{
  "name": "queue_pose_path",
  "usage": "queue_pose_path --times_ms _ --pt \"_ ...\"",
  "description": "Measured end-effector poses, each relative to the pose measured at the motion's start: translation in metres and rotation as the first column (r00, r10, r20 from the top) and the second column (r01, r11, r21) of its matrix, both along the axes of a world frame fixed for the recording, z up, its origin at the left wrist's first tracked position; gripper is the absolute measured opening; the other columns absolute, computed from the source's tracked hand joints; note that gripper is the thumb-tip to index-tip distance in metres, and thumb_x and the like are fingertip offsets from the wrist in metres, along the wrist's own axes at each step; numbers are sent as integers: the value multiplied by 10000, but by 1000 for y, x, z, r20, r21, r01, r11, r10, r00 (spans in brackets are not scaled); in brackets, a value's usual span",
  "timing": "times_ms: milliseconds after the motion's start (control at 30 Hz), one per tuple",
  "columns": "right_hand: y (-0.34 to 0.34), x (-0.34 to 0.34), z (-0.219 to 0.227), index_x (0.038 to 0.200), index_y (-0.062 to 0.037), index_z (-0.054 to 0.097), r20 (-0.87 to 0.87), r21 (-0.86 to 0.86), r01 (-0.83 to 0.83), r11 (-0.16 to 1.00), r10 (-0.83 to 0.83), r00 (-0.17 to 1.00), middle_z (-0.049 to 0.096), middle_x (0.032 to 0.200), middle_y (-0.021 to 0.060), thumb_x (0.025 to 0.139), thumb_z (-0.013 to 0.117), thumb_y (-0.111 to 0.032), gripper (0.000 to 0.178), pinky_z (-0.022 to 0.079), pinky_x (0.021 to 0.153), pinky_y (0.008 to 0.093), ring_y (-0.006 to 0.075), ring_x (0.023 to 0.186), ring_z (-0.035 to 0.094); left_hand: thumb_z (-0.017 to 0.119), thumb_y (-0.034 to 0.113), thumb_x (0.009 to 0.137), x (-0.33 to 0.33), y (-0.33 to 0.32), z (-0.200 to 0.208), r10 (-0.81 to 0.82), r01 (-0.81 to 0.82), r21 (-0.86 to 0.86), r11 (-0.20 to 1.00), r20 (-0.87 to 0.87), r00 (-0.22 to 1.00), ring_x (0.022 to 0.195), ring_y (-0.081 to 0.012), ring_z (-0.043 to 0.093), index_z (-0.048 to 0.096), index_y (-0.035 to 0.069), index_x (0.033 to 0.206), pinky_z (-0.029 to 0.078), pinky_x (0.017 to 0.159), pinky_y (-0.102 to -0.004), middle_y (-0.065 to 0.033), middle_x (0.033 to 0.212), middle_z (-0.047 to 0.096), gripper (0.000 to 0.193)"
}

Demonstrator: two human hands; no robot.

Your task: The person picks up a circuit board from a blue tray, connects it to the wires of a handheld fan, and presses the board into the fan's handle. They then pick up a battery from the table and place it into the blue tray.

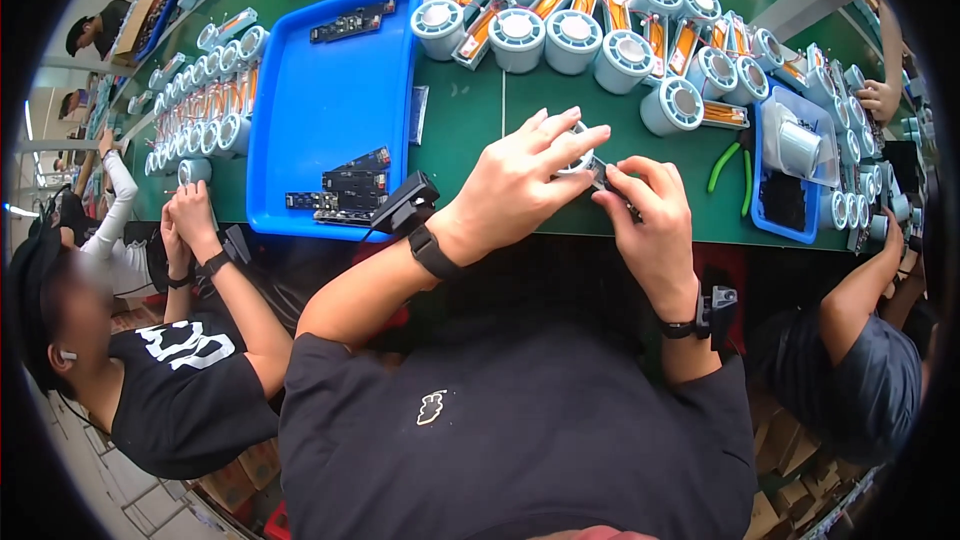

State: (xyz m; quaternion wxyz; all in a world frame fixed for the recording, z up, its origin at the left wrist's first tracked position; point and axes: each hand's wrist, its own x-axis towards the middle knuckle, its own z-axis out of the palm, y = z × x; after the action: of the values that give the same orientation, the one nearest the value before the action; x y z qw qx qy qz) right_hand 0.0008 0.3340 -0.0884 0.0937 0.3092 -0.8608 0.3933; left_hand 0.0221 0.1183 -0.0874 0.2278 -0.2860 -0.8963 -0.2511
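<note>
Left of the blue tray stand rows of pale blue cylindrical units, with a co-worker's hands near the tray's edge. Inside the tray's near end, dark circuit boards lie piled. Just right of the tray, the person's left hand arches palm down, its fingers spread and clamped over a round white part, which is mostly hidden beneath them. Further right of the tray, the right hand bends inward, thumb and index finger pinched together on a small dark piece beside that part, the other fingers curled. Well right of the tray lie green-handled pliers.
</note>
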Motion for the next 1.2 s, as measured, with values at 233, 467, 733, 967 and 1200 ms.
queue_pose_path --times_ms 233,467,733,967,1200 --pt "19 -12 -7 1107 -3 747 105 -38 -118 992 121 987 735 1042 149 780 847 -33 343 555 827 393 324 952 672 763 131 795 -2 -3 -4 -37 26 -84 996 -132 991 1249 -367 653 718 71 868 591 989 -518 -79 1424 651 105" --pt "2 -5 -3 1119 33 738 -74 87 -109 990 115 991 749 1100 176 787 834 -22 350 577 860 419 342 1002 695 761 153 806 -4 -8 -8 -17 4 -81 997 -161 987 1223 -364 664 711 71 882 603 958 -498 -90 1436 643 122" --pt "-2 -5 6 1106 61 731 -224 254 -96 962 156 962 751 1098 173 800 813 -10 325 586 834 417 343 984 694 750 164 833 -2 -6 -14 2 -10 -50 999 -161 987 1225 -365 661 706 69 886 607 952 -491 -93 1405 662 117" --pt "24 -24 10 1163 78 719 231 64 -282 957 261 937 748 1163 189 825 738 91 339 574 936 364 317 1072 715 746 153 828 0 0 -13 -8 -1 -55 998 -167 986 1243 -361 646 701 63 843 587 957 -501 -88 1456 629 102" --pt "32 -33 -15 1214 78 707 748 -431 3 902 355 560 713 1280 175 910 675 110 308 530 1036 343 238 1201 671 744 143 794 -5 -2 -12 -5 -5 -62 998 -147 989 1249 -359 631 685 63 798 567 968 -494 -84 1487 603 100"
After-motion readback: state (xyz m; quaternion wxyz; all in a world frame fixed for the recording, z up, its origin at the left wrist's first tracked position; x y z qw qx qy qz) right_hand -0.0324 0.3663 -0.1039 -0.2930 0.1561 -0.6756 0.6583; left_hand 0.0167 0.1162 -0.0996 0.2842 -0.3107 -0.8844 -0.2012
